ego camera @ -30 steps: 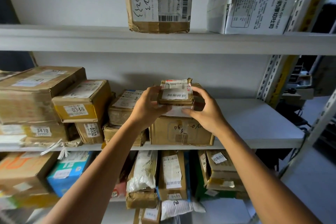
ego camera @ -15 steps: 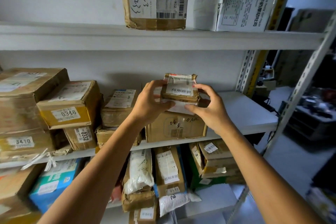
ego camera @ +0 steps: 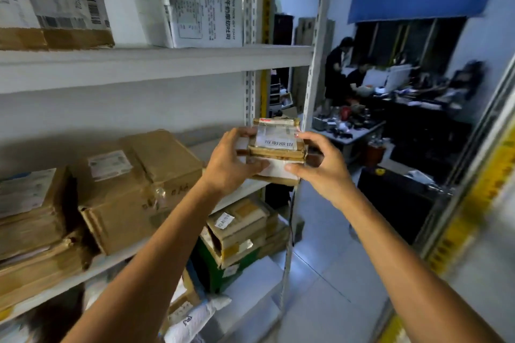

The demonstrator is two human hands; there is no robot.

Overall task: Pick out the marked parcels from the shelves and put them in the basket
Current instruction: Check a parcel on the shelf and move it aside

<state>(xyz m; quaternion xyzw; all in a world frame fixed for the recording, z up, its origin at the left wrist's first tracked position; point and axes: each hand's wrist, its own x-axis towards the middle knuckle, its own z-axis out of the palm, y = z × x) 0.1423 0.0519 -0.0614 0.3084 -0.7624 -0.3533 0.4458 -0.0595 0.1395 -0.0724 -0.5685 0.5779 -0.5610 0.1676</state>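
Note:
A small brown cardboard parcel with a white label and clear tape is held in the air in front of the shelf's right end. My left hand grips its left side, thumb under the front edge. My right hand grips its right side, fingers over the top edge and thumb on the white strip below. The parcel is off the middle shelf, lifted clear of the big brown box beneath. No basket is in view.
More brown boxes crowd the middle shelf at left. A white parcel and a labelled box stand on the top shelf. Stacked parcels fill the lower shelf. Right of the shelf upright is open floor, with people at a cluttered desk.
The view has swung right, away from the shelves toward the room. Both hands carried the small parcel off the box stack and to the right, keeping the same hold.

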